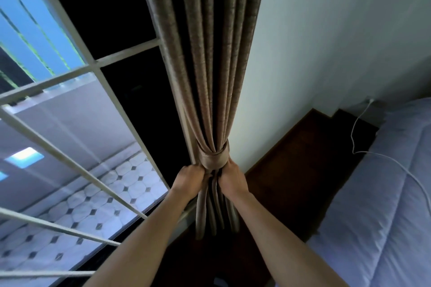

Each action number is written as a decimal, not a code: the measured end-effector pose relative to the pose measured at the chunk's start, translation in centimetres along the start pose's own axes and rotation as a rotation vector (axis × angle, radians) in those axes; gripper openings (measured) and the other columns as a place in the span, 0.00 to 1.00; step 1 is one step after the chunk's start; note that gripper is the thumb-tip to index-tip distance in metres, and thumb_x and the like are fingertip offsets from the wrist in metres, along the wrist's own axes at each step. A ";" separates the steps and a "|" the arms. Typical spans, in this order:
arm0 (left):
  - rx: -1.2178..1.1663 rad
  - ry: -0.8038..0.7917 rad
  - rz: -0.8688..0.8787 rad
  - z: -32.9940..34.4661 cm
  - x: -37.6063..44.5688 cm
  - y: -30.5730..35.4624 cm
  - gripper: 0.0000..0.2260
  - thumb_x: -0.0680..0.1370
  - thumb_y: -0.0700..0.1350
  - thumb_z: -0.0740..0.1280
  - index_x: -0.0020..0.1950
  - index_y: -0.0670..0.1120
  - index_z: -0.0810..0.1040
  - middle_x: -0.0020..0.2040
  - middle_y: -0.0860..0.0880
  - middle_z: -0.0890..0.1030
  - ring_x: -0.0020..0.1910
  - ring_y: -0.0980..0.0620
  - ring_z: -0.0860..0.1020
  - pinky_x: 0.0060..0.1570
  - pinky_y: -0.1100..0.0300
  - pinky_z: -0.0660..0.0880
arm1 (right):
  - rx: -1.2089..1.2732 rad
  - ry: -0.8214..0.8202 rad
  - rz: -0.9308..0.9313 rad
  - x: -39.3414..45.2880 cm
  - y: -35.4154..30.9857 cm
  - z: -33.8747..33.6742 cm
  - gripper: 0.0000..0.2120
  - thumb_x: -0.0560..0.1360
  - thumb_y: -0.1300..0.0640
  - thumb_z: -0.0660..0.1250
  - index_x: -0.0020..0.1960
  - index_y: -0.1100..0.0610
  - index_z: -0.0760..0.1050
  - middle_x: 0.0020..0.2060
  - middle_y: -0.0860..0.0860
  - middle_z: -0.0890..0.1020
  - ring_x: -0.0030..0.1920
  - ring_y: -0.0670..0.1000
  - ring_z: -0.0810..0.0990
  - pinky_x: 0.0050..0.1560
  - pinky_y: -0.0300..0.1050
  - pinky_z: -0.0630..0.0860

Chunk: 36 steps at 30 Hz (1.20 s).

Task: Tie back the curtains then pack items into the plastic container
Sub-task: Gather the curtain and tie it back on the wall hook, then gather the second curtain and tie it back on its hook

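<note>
- A white window grille (70,72) fills the left side, with a tiled floor (98,202) seen through its bars; a pale wall (326,42) stands to the right of the curtain (210,65).
- At right lies a bed with a lilac quilt (384,205), and a white cable (363,147) trails across it from the wall; dark wood floor (291,170) shows between bed and curtain.
- The curtain's top is cut off by the picture's edge, and its hem is lost in shadow near the forearms.
- The fingertips of both hands are buried in the folds.
- The curtain hangs gathered, its long axis vertical, between window and wall, cinched by a fabric tieback (213,156).
- The left hand (190,179) and right hand (232,179) are both clenched on the curtain just below the tieback.
</note>
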<state>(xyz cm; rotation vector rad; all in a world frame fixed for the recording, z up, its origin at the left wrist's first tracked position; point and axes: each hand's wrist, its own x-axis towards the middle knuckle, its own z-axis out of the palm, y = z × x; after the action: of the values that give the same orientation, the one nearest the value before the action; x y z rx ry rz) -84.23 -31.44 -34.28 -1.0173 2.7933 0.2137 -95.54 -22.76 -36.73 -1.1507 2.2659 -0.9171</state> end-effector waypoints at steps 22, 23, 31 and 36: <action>-0.189 0.002 -0.090 5.1 -4.6 -1.6 0.20 0.81 0.50 0.57 0.72 0.47 0.63 0.63 0.46 0.78 0.58 0.42 0.78 0.54 0.53 0.72 | -0.220 -0.104 0.114 -3.0 1.0 2.4 0.21 0.79 0.49 0.53 0.71 0.53 0.64 0.53 0.52 0.80 0.46 0.54 0.81 0.44 0.51 0.78; -0.201 -0.018 -0.096 5.4 -4.9 -1.6 0.20 0.81 0.50 0.57 0.73 0.47 0.63 0.64 0.46 0.77 0.59 0.42 0.77 0.54 0.53 0.71 | -0.243 -0.102 0.177 -3.4 1.5 2.7 0.22 0.80 0.49 0.53 0.72 0.54 0.63 0.55 0.51 0.79 0.49 0.54 0.81 0.46 0.51 0.78; -0.205 -0.081 -0.262 7.4 -10.9 -6.5 0.22 0.82 0.52 0.54 0.75 0.46 0.61 0.74 0.47 0.67 0.68 0.45 0.71 0.62 0.51 0.69 | -0.512 -0.331 0.293 -7.9 0.7 8.2 0.34 0.82 0.42 0.48 0.77 0.67 0.51 0.76 0.59 0.61 0.76 0.57 0.58 0.74 0.53 0.59; -0.255 -0.084 -0.452 9.4 -18.5 -12.3 0.17 0.82 0.52 0.56 0.68 0.46 0.68 0.67 0.47 0.74 0.64 0.46 0.74 0.59 0.50 0.70 | -0.688 -0.561 0.081 -10.5 -4.2 14.9 0.35 0.81 0.38 0.48 0.78 0.63 0.52 0.77 0.57 0.57 0.77 0.57 0.54 0.75 0.56 0.52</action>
<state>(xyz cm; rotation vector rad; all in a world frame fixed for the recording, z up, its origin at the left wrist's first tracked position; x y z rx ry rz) -61.31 -27.41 -40.79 -1.6191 2.4203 0.5443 -77.99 -21.27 -42.99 -1.3462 2.1457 0.2526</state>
